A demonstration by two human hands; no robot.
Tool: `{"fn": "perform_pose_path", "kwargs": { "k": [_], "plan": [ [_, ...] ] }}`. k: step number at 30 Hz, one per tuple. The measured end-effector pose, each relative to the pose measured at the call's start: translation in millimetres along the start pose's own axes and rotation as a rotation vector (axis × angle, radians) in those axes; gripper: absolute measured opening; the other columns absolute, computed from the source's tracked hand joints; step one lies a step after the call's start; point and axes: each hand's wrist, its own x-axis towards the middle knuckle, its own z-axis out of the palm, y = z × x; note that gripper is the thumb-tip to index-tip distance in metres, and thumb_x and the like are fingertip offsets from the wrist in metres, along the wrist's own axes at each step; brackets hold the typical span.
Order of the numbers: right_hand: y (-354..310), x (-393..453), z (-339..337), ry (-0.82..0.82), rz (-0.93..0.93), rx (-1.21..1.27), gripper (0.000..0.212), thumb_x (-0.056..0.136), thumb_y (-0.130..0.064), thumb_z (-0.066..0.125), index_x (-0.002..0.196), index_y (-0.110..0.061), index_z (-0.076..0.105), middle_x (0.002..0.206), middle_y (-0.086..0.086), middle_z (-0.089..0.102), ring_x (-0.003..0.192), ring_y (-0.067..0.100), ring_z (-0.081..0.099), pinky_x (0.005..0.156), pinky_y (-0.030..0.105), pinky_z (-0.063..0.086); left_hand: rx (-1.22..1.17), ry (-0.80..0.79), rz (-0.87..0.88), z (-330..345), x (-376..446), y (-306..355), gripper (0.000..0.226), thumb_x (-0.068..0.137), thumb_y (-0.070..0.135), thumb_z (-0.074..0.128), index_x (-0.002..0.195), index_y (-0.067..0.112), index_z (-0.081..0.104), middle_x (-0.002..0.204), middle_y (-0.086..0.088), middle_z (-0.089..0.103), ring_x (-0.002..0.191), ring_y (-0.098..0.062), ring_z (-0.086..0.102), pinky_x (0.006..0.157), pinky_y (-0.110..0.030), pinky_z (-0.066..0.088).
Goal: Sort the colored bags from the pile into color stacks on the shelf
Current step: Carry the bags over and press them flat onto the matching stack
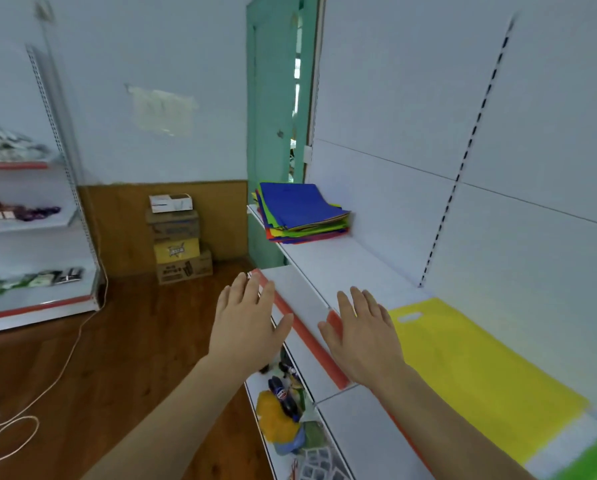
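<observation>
The pile of colored bags (302,213), blue on top, lay at the far end of the white shelf (328,268), at twelve o'clock from both hands. A yellow bag (470,362) lay flat at three o'clock of the right hand (363,337). Left hand (247,323) and right hand hovered with fingers (359,303) straight, slightly spread, holding nothing.

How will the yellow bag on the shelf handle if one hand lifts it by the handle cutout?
The yellow bag lies thin and flat, so it probably droops when lifted. It looks light for its size. On the smooth white shelf it may slide under a push.
</observation>
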Motion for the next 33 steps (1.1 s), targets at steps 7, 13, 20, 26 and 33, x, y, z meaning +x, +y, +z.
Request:
{"fn": "perform_pose_path", "kwargs": {
  "k": [7, 13, 20, 26, 33],
  "plan": [
    [-63, 116, 28, 0.014, 0.071, 0.0, 0.079, 0.105, -0.068, 0.022, 0.168, -0.021, 0.016, 0.175, 0.01, 0.013, 0.162, 0.031, 0.009, 0.13, 0.05, 0.015, 0.009, 0.01, 0.047, 27, 113, -96, 0.079, 0.1, 0.074, 0.021, 0.163, 0.029, 0.031, 0.173, -0.005, 0.024, 0.162, -0.03, 0.01, 0.128, -0.05, 0.009],
    [-94, 196, 46, 0.025, 0.149, -0.008, 0.079, 0.105, -0.067, 0.023, 0.167, -0.019, 0.021, 0.174, 0.011, 0.018, 0.161, 0.031, 0.011, 0.13, 0.049, 0.017, -0.001, 0.001, 0.087, 43, 202, -156, 0.079, 0.1, 0.073, 0.019, 0.163, 0.028, 0.031, 0.172, -0.005, 0.026, 0.161, -0.03, 0.013, 0.128, -0.05, 0.011],
    [-99, 296, 76, 0.069, 0.233, -0.041, 0.08, 0.104, -0.068, 0.023, 0.166, -0.018, 0.026, 0.172, 0.011, 0.023, 0.159, 0.03, 0.017, 0.128, 0.048, 0.02, -0.03, -0.008, 0.172, 85, 300, -188, 0.075, 0.102, 0.071, 0.025, 0.163, 0.027, 0.031, 0.172, -0.006, 0.028, 0.161, -0.031, 0.016, 0.128, -0.05, 0.013],
    [-80, 393, 102, 0.049, 0.319, -0.024, 0.082, 0.104, -0.07, 0.021, 0.167, -0.018, 0.022, 0.174, 0.011, 0.019, 0.162, 0.031, 0.011, 0.129, 0.05, 0.019, -0.019, -0.036, 0.266, 122, 402, -196, 0.072, 0.103, 0.069, 0.03, 0.16, 0.026, 0.034, 0.169, -0.004, 0.031, 0.159, -0.028, 0.02, 0.128, -0.049, 0.018],
    [-64, 470, 120, -0.023, 0.372, -0.055, 0.085, 0.103, -0.073, 0.016, 0.168, -0.02, 0.018, 0.176, 0.009, 0.012, 0.163, 0.031, 0.005, 0.13, 0.054, 0.013, 0.004, -0.082, 0.358, 155, 505, -190, 0.074, 0.104, 0.068, 0.025, 0.163, 0.023, 0.031, 0.17, -0.006, 0.031, 0.159, -0.029, 0.02, 0.129, -0.051, 0.02]
  ]
}}
